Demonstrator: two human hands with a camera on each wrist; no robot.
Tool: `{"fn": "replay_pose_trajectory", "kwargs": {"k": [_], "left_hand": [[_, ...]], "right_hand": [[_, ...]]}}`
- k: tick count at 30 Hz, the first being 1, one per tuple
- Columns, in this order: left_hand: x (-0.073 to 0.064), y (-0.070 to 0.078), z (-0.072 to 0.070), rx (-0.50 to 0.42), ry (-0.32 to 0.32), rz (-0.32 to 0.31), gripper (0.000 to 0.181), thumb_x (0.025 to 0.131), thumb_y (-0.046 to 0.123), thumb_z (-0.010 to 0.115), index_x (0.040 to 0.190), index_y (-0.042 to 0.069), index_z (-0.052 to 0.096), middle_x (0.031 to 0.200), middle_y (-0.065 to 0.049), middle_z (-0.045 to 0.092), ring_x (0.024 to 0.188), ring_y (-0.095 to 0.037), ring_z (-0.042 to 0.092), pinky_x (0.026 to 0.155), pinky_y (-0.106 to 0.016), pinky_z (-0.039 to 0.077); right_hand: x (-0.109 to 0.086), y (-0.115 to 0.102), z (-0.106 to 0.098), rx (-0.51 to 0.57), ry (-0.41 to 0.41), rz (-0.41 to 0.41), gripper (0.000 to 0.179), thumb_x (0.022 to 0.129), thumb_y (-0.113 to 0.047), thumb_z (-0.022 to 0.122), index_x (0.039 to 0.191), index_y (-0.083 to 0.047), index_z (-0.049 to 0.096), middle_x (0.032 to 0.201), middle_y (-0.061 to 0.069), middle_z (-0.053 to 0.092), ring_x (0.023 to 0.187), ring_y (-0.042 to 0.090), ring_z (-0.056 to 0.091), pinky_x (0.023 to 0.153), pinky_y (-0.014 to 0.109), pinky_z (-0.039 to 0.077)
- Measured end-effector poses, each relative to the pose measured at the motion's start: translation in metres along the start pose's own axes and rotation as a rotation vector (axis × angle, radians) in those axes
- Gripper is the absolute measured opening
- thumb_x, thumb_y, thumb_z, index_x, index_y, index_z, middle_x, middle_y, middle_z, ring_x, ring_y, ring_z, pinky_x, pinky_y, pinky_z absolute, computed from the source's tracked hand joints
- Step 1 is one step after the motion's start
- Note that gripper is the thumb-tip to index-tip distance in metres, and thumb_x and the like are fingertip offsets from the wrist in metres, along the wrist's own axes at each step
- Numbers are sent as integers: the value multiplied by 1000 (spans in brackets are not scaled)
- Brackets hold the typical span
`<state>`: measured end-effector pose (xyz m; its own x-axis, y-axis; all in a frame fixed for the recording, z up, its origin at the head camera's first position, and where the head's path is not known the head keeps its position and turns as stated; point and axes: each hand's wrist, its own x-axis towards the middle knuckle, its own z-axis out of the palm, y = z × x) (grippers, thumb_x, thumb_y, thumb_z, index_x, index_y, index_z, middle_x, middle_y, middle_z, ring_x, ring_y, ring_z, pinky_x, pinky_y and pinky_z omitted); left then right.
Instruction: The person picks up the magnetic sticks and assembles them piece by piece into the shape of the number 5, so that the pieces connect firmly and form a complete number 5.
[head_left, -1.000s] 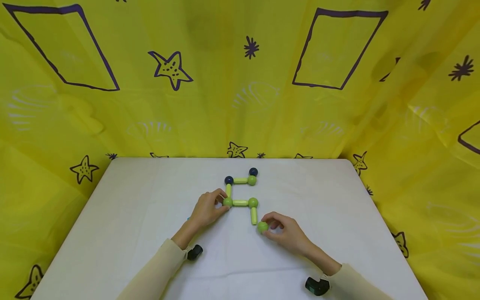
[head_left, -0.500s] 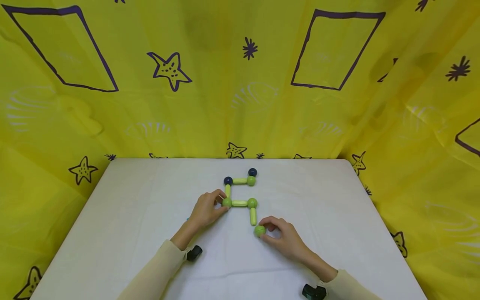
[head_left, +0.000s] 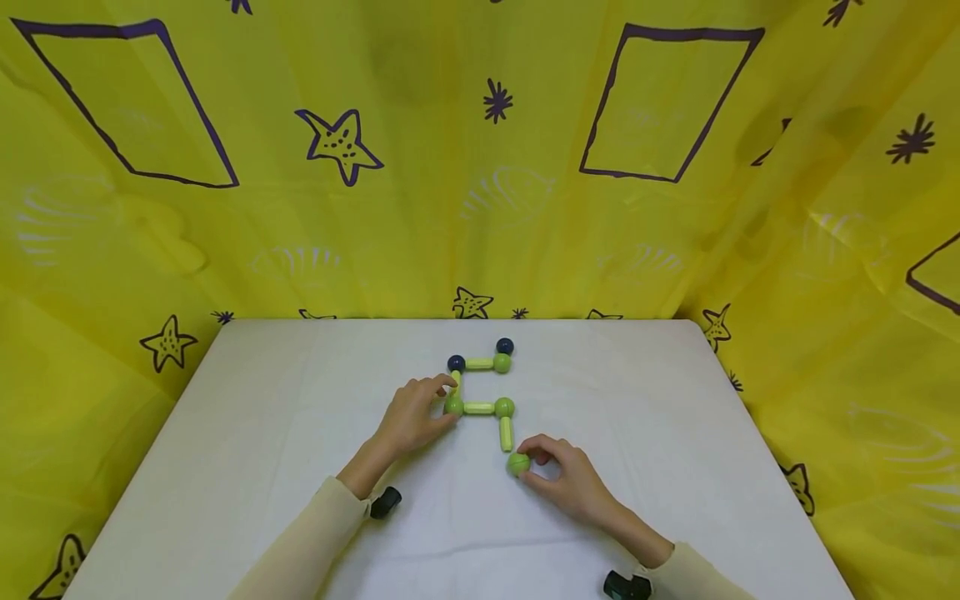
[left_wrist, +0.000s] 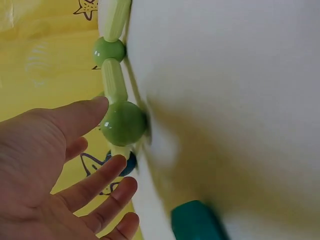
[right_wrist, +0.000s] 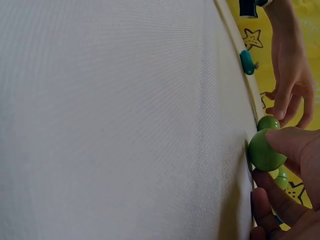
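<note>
Green and dark blue balls joined by pale green rods form an angular chain on the white table. My left hand (head_left: 411, 419) is at its left green corner ball (left_wrist: 123, 123). The thumb tip lies right at that ball in the left wrist view, and the other fingers are loosely spread past it. My right hand (head_left: 566, 475) pinches a loose green ball (head_left: 518, 464) between thumb and fingers, close to the table. This ball sits just below and right of the free end of the lowest rod (head_left: 506, 434). A dark blue ball (head_left: 505, 346) touches the chain's far right green ball (head_left: 502, 363).
A teal piece (left_wrist: 196, 221) lies on the table by my left hand, hidden behind that arm in the head view. A yellow curtain (head_left: 420, 208) with dark drawings surrounds the back and sides of the white table (head_left: 285, 392). Each wrist bears a small black camera (head_left: 386, 502).
My right hand has brought the green ball slightly left and nearer me, below the rod's end. My left index finger has lifted off the corner ball. The chain keeps its shape.
</note>
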<state>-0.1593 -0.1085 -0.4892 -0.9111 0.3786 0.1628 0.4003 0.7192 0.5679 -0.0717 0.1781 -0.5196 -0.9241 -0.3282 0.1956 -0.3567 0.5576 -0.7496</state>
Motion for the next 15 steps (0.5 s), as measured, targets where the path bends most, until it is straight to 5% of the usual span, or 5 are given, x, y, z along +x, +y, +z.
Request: {"fn": "replay_pose_trajectory", "kwargs": {"k": [6,15], "left_hand": [[3,12,-6,5,-26,78,51,85,19,85,131,15,64,113,-12,70,101,-31,62,89,-54,48],[10,32,-5,9,-159,225,53,90,10,79,138,20,59,123,-14,65,108,-30,63,92,-49,51]], "right_hand": [[-2,-1,-1,11,-10,8,33,87,-12,82,116,-22,70,97,-16,67,90,14,60,82,31,48],[-2,-1,-4,38,-29,10,32,89,-9,79,117,-20,69,101,-14,68,92,13,61,84,32,50]]}}
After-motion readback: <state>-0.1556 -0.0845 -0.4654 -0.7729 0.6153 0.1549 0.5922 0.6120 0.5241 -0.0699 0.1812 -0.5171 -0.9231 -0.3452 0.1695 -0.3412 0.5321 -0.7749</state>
